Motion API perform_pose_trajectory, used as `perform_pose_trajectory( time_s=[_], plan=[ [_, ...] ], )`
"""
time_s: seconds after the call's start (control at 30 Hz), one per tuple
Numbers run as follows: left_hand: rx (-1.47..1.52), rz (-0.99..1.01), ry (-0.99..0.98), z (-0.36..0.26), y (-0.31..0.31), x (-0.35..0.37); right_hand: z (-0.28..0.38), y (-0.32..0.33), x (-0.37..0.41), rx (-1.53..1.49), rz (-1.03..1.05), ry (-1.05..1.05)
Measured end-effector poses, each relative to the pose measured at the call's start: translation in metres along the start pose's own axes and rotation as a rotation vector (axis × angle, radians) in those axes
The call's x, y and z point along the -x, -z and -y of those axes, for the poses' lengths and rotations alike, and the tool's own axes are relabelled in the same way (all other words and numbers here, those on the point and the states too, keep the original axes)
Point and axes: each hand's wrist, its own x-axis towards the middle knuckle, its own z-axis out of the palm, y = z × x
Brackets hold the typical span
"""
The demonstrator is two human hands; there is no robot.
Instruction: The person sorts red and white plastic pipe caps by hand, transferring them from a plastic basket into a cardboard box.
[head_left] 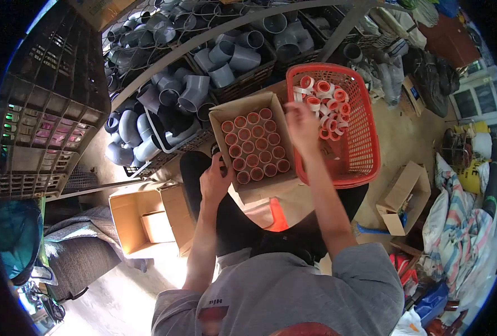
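Your left hand [215, 182] gripped the near corner of the cardboard box [247, 104], whose long axis ran away from you. The rolls [254, 147] in it stood with open ends up. Your right hand [303, 127] hovered blurred beyond it, so I cannot tell its grip. The red basket [367, 115] sat just right, and crates of grey fittings [226, 61] crowded behind.
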Motion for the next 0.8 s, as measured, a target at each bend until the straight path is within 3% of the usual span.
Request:
perform_pose_trajectory(
  time_s=[0.03,0.13,0.17,0.2,0.33,0.57,0.67,0.7,0.77,0.8],
  plan=[
    [0.004,0.004,-0.001,0.001,-0.002,0.0,-0.027,0.017,-0.022,0.032,-0.089,-0.027],
    [-0.012,-0.02,-0.016,0.003,-0.003,-0.001,-0.14,0.056,-0.068,0.216,0.014,-0.171],
    [-0.019,-0.002,-0.013,0.001,-0.001,0.0,-0.158,0.063,-0.073,0.436,0.164,-0.21],
    [-0.028,0.015,-0.011,-0.001,0.001,-0.001,-0.161,0.065,-0.077,0.654,0.314,-0.245],
    [-0.042,0.026,0.042,-0.006,0.003,-0.001,-0.172,0.06,-0.074,0.83,0.381,-0.158],
    [-0.051,0.037,0.055,-0.004,-0.001,-0.004,-0.158,0.06,-0.075,0.763,0.197,-0.074],
    [-0.03,0.042,0.059,-0.002,-0.003,-0.004,-0.175,0.076,-0.078,0.141,0.155,-0.257],
    [-0.013,0.037,0.06,-0.001,-0.003,-0.004,-0.153,0.082,-0.07,0.142,0.154,-0.254],
    [-0.026,0.03,0.055,-0.006,0.0,-0.003,-0.082,0.088,-0.05,-0.536,0.038,-0.506],
    [-0.044,0.026,0.053,-0.007,0.001,-0.002,-0.072,0.085,-0.04,-0.536,0.044,-0.506]
  ],
)
